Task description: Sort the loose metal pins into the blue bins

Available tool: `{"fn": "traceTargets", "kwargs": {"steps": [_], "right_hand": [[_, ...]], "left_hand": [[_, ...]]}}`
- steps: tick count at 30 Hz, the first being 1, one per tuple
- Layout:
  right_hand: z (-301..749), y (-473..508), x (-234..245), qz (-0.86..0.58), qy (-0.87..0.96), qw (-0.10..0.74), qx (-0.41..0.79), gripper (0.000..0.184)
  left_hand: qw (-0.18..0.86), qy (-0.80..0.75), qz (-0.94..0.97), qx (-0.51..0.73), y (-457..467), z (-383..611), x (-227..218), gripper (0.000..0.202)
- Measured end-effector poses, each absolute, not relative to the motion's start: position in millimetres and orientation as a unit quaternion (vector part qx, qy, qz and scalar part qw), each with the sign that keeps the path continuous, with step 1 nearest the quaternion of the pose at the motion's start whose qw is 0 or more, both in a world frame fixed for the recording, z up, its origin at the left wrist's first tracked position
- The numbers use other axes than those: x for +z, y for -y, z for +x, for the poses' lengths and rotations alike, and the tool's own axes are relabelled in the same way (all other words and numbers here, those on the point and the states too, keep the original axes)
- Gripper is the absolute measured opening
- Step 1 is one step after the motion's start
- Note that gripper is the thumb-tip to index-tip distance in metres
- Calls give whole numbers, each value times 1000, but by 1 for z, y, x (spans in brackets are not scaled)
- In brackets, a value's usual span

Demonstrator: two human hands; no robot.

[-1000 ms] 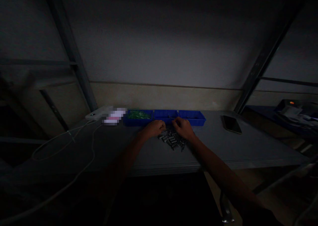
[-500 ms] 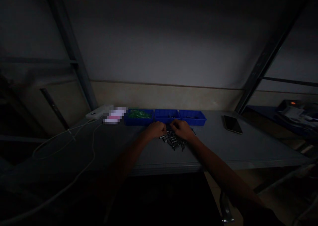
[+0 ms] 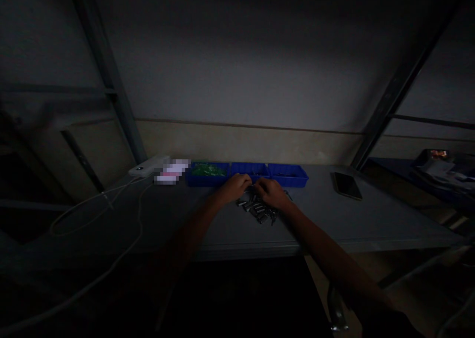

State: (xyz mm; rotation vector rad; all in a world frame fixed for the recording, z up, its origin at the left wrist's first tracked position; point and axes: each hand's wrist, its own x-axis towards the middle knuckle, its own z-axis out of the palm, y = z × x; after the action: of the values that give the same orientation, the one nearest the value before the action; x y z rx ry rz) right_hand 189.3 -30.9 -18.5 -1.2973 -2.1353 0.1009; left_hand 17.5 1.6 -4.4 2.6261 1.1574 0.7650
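Observation:
The scene is very dark. Both my hands rest on a grey table [image 3: 352, 219] at a pile of small metal cylinders [image 3: 260, 210]. My left hand [image 3: 234, 186] is curled with its fingers closed, at the pile's far left edge, right in front of a blue tray. My right hand [image 3: 272, 192] is also curled, over the top of the pile. The two hands nearly touch. What the fingers hold is too small and dark to make out.
A row of blue trays [image 3: 287, 175] stands behind the hands; the left tray [image 3: 207, 173] holds green parts. A dark phone [image 3: 346, 185] lies to the right. A white power bank [image 3: 146, 167] with a white cable [image 3: 111, 199] is at the left. Metal frame posts [image 3: 111, 90] stand at both sides.
My left hand has moved slightly forward and right, towards the blue trays. My right hand has closed in on it over the pile. The view shifted a little.

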Motion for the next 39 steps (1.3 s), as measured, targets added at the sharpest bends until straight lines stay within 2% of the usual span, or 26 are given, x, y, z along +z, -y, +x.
{"fn": "traceTargets", "kwargs": {"steps": [4,9,17,30,36,39], "right_hand": [[190,29,-18,-525,787,324,14,25],[189,30,-17,-530,785,321,-2,24],[188,31,-18,-528,788,315,-12,20],[187,34,-16,-506,800,323,0,15],[189,33,-17,-494,802,336,12,15],[189,33,-17,-486,800,350,20,16]], "left_hand": [[69,-376,875,296,0,17,-3,17],[53,-377,877,295,-3,15,-3,17],[109,-401,868,273,-3,16,-4,16],[126,-410,864,263,-1,16,-3,17],[205,-406,849,267,-1,17,-5,17],[209,-405,849,266,-1,17,-5,18]]}}
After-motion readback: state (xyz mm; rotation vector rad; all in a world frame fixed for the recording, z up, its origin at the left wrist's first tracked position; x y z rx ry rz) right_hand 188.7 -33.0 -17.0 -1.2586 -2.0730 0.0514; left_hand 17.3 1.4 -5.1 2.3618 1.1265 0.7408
